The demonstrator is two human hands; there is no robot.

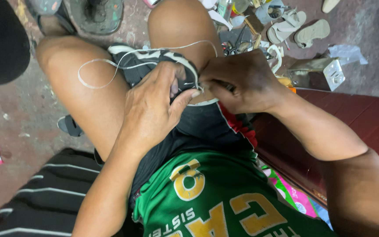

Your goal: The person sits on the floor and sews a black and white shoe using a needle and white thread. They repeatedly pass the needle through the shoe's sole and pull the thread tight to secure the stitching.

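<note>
A dark shoe with white trim (143, 66) rests between my knees. My left hand (152, 107) grips its near end, thumb and fingers wrapped over the edge. My right hand (242, 81) is closed next to it, pinching a small tool or needle at the shoe's edge; the tool is mostly hidden. A white thread (94, 73) loops from the shoe across my left thigh and arcs over my right knee.
Beige sandals (299, 28) and scattered tools (240, 41) lie on the concrete floor ahead. A metal box (319, 72) sits at the right by a dark red bench (365, 118). A worn sandal (95, 15) lies at top left, striped fabric (49, 197) at lower left.
</note>
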